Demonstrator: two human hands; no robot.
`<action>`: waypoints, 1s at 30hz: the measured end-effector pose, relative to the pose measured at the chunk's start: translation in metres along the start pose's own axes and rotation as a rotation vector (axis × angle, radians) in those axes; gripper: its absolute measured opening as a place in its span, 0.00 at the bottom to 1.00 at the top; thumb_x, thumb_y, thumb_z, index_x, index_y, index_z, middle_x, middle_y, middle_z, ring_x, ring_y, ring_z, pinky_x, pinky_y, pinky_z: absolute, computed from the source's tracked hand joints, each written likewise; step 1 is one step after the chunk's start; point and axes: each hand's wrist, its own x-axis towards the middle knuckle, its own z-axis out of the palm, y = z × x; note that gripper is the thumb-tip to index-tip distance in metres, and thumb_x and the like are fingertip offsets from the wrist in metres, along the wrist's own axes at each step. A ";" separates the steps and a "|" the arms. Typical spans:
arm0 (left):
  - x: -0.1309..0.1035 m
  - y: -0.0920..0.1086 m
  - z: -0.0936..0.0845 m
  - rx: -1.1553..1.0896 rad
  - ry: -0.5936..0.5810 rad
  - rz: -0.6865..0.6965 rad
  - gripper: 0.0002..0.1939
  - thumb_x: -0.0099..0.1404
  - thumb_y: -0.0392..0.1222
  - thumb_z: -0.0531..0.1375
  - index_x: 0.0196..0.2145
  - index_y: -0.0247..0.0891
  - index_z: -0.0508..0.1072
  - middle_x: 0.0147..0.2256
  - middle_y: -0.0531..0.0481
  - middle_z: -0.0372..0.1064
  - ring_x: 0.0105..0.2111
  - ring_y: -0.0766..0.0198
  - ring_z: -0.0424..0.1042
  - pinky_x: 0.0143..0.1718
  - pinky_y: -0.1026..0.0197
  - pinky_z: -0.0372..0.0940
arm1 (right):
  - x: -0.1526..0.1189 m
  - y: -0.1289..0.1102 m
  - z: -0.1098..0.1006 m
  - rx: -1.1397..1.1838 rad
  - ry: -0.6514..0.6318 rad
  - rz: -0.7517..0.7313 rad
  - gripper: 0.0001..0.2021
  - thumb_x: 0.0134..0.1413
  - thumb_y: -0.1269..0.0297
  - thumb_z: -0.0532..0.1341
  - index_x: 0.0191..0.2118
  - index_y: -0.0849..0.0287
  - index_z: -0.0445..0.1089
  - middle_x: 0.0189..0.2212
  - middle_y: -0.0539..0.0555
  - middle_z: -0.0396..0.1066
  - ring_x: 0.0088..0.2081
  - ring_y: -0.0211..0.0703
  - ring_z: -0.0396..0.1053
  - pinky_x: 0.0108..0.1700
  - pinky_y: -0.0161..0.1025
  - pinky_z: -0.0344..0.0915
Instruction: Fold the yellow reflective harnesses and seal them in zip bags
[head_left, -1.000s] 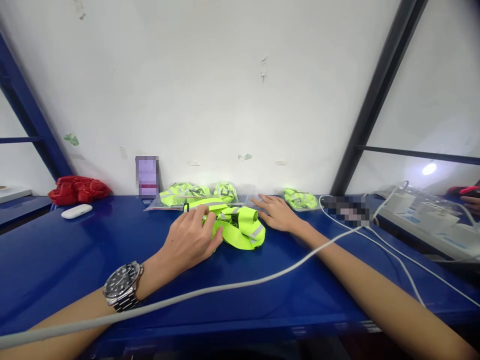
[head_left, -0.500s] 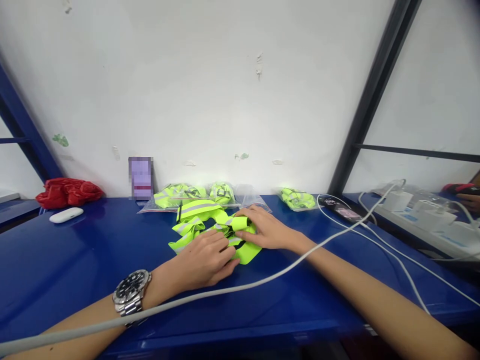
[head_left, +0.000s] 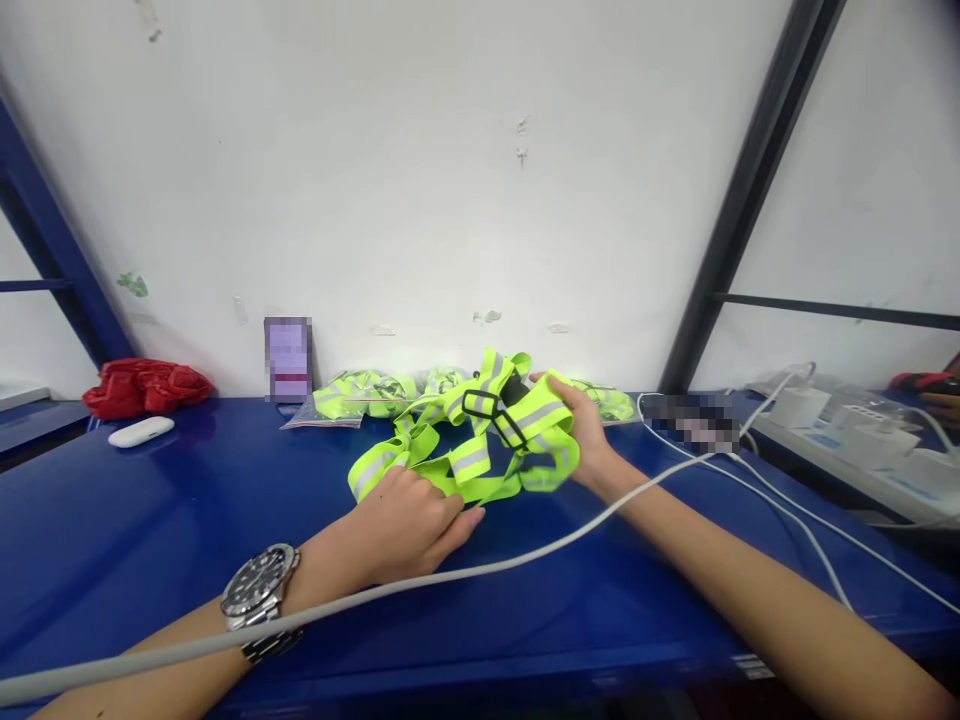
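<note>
Straps: the yellow-green straps (head_left: pixel 471 460) with grey stripes are at the center of the frame, loosely looped, with 2 black buckles (head_left: pixel 480 404) showing near their middle.
Right hand: your right hand (head_left: pixel 577 415) grasps the straps at their right side, thumb and fingers around the band.
Left hand: your left hand (head_left: pixel 412 515) is curled against the lower edge of the straps; its fingertips are hidden, so you cannot tell whether it pinches them.
Watch: you wear a metal watch (head_left: pixel 259 582) on your left wrist, lower left of the frame.
Clear bags: behind the straps, bags of similar straps (head_left: pixel 341 396) lie along the wall (head_left: pixel 420 180); another bag (head_left: pixel 611 402) is partly behind your right hand.
Left side: a red cloth bundle (head_left: pixel 146 388), a white case (head_left: pixel 141 432) and an upright phone (head_left: pixel 288 355) rest on the blue table (head_left: pixel 225 490).
Cable: a white cable (head_left: pixel 487 573) crosses in front of both your forearms, from lower left to middle right.
Right side: white chargers (head_left: pixel 799 405) stand at the right edge.
</note>
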 end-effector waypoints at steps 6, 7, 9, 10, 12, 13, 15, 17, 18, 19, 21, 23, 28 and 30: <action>-0.005 -0.035 0.000 0.076 -0.144 -0.172 0.22 0.68 0.42 0.48 0.19 0.36 0.70 0.18 0.46 0.65 0.19 0.60 0.66 0.25 0.59 0.56 | 0.012 0.000 -0.022 -0.303 0.203 -0.085 0.08 0.42 0.66 0.54 0.28 0.61 0.69 0.18 0.54 0.70 0.22 0.45 0.68 0.27 0.39 0.66; -0.007 -0.041 0.001 0.102 -0.179 -0.219 0.20 0.66 0.42 0.49 0.20 0.36 0.71 0.19 0.44 0.67 0.20 0.57 0.68 0.25 0.59 0.57 | 0.012 -0.001 -0.025 -0.400 0.227 -0.157 0.06 0.40 0.67 0.55 0.25 0.60 0.70 0.19 0.54 0.70 0.24 0.45 0.68 0.29 0.40 0.65; -0.008 -0.051 0.001 0.164 -0.232 -0.337 0.18 0.63 0.42 0.50 0.22 0.35 0.73 0.23 0.40 0.70 0.24 0.52 0.72 0.27 0.56 0.60 | 0.011 -0.002 -0.029 -0.615 0.239 -0.387 0.07 0.40 0.70 0.56 0.25 0.59 0.71 0.24 0.55 0.72 0.29 0.47 0.70 0.35 0.42 0.66; -0.008 -0.053 0.001 0.195 -0.247 -0.394 0.17 0.63 0.41 0.50 0.24 0.34 0.74 0.25 0.38 0.71 0.26 0.48 0.73 0.27 0.55 0.61 | 0.010 -0.004 -0.029 -0.712 0.184 -0.518 0.09 0.42 0.70 0.55 0.27 0.59 0.73 0.28 0.55 0.74 0.32 0.47 0.70 0.38 0.43 0.66; -0.008 -0.055 0.000 0.243 -0.254 -0.491 0.18 0.63 0.41 0.48 0.26 0.33 0.74 0.27 0.35 0.73 0.28 0.44 0.74 0.26 0.53 0.62 | 0.006 -0.006 -0.028 -0.797 -0.081 -0.705 0.14 0.47 0.73 0.52 0.34 0.57 0.75 0.36 0.55 0.75 0.40 0.47 0.71 0.45 0.45 0.66; -0.007 -0.054 -0.001 0.260 -0.243 -0.526 0.18 0.63 0.41 0.47 0.26 0.33 0.74 0.28 0.35 0.73 0.28 0.43 0.74 0.26 0.53 0.62 | 0.004 -0.007 -0.026 -0.801 -0.269 -0.749 0.18 0.48 0.75 0.50 0.38 0.56 0.75 0.41 0.54 0.75 0.44 0.47 0.70 0.48 0.45 0.65; -0.005 -0.049 -0.002 0.280 -0.184 -0.571 0.19 0.65 0.41 0.46 0.26 0.33 0.73 0.26 0.36 0.72 0.27 0.45 0.74 0.25 0.55 0.61 | -0.001 -0.008 -0.020 -0.822 -0.633 -0.763 0.26 0.48 0.79 0.49 0.49 0.53 0.72 0.50 0.52 0.71 0.52 0.45 0.65 0.53 0.47 0.63; -0.004 -0.041 -0.002 0.273 -0.047 -0.569 0.19 0.66 0.41 0.46 0.27 0.33 0.72 0.24 0.39 0.71 0.24 0.50 0.72 0.25 0.57 0.60 | -0.008 -0.009 -0.014 -0.876 -0.904 -0.715 0.33 0.45 0.82 0.49 0.57 0.51 0.65 0.56 0.51 0.66 0.57 0.46 0.61 0.56 0.49 0.60; -0.003 -0.036 -0.002 0.244 0.049 -0.543 0.18 0.67 0.41 0.46 0.27 0.34 0.71 0.23 0.41 0.70 0.24 0.54 0.71 0.26 0.58 0.60 | -0.012 -0.009 -0.011 -0.900 -0.996 -0.681 0.35 0.44 0.82 0.50 0.59 0.51 0.63 0.57 0.51 0.66 0.56 0.46 0.61 0.57 0.49 0.59; -0.003 -0.031 -0.002 0.186 0.148 -0.498 0.18 0.67 0.42 0.46 0.27 0.34 0.71 0.22 0.43 0.69 0.24 0.56 0.70 0.27 0.59 0.60 | -0.015 -0.010 -0.009 -0.919 -1.053 -0.647 0.36 0.44 0.82 0.51 0.60 0.51 0.62 0.56 0.51 0.67 0.55 0.46 0.62 0.57 0.49 0.59; -0.003 -0.021 -0.003 -0.004 0.305 -0.350 0.17 0.69 0.42 0.46 0.30 0.34 0.70 0.26 0.44 0.69 0.27 0.59 0.68 0.31 0.58 0.61 | -0.020 -0.012 -0.005 -0.934 -1.089 -0.594 0.35 0.44 0.82 0.52 0.60 0.51 0.62 0.52 0.53 0.70 0.50 0.46 0.65 0.54 0.48 0.61; -0.002 -0.011 -0.006 -0.221 0.309 -0.163 0.15 0.70 0.44 0.46 0.38 0.34 0.69 0.33 0.44 0.69 0.34 0.59 0.67 0.37 0.57 0.62 | -0.024 -0.014 -0.003 -0.956 -1.118 -0.568 0.35 0.45 0.81 0.53 0.61 0.53 0.60 0.53 0.54 0.70 0.50 0.47 0.64 0.54 0.49 0.61; 0.000 0.005 -0.009 -0.430 0.059 0.086 0.16 0.68 0.53 0.53 0.40 0.37 0.68 0.36 0.48 0.68 0.38 0.59 0.64 0.46 0.53 0.58 | -0.028 -0.016 0.002 -1.065 -1.340 -0.491 0.31 0.44 0.82 0.52 0.55 0.51 0.66 0.65 0.54 0.50 0.62 0.57 0.50 0.59 0.60 0.50; 0.000 0.007 -0.008 -0.427 0.067 0.118 0.17 0.67 0.55 0.54 0.35 0.37 0.67 0.32 0.49 0.67 0.36 0.60 0.63 0.44 0.54 0.58 | -0.029 -0.017 0.003 -1.085 -1.352 -0.489 0.31 0.43 0.81 0.52 0.54 0.50 0.67 0.63 0.55 0.53 0.60 0.57 0.51 0.58 0.62 0.50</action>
